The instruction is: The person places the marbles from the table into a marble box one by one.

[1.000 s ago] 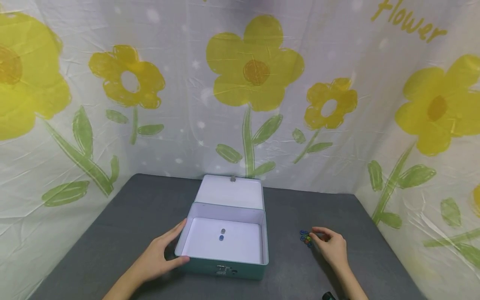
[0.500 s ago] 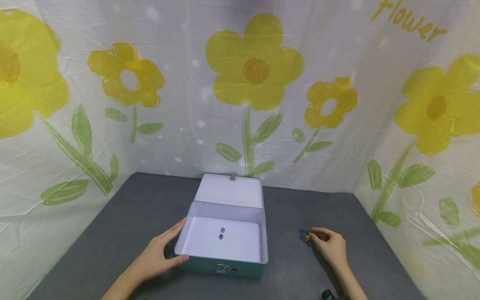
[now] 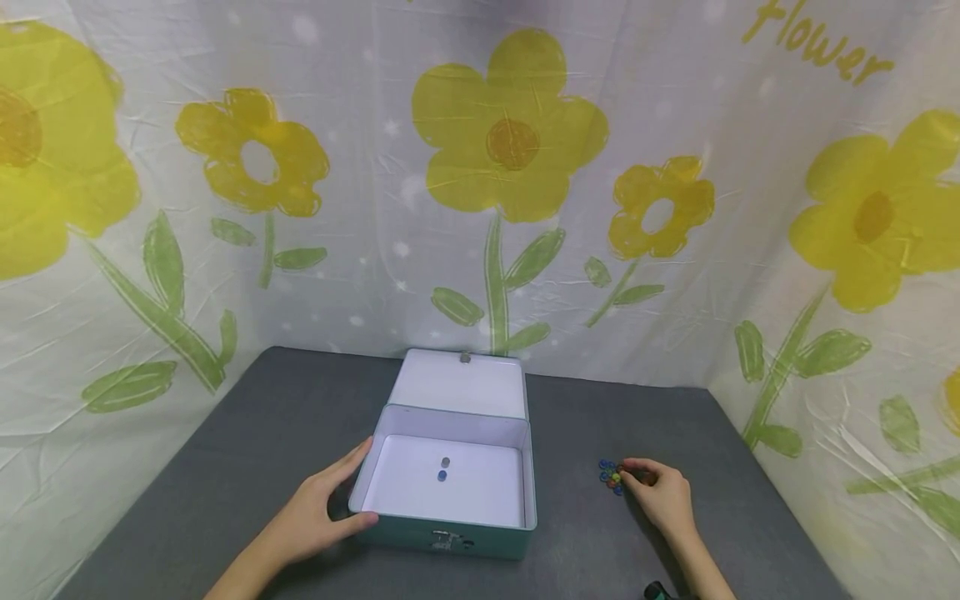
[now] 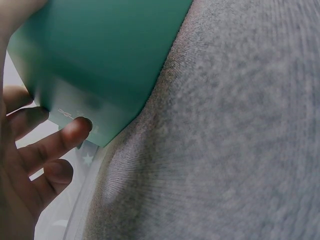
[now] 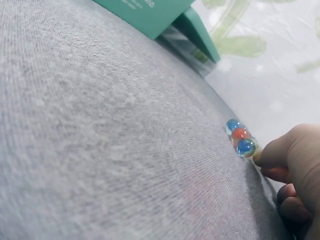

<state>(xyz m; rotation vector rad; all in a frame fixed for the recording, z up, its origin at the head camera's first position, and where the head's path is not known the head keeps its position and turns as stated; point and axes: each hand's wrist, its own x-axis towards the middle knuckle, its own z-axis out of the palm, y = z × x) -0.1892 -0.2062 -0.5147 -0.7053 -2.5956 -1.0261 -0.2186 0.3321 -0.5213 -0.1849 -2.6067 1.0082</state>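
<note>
A green tin box (image 3: 397,533) with a white inside stands on the table, its lid (image 3: 459,385) laid back. On its floor lie a clear marble (image 3: 446,462) and a blue marble (image 3: 442,476). My left hand (image 3: 311,508) holds the box's left side, thumb at the front corner and fingers along the side. To the right of the box, my right hand (image 3: 663,500) pinches at the edge of a cluster of glass marbles (image 3: 604,477), blue, red and yellow-green. In the right wrist view, blue and red marbles (image 5: 241,134) sit right at the fingertips; the pinched marble is mostly hidden.
The table (image 3: 307,392) has a dark grey cloth-like top. A flower-printed curtain (image 3: 360,250) hangs close behind it and at both sides. A small dark green and black object (image 3: 655,591) shows at the bottom edge, beside the right forearm.
The right hand has shifted very slightly at the marbles, its fingertips staying at the cluster. The left hand and the box stay where they were.
</note>
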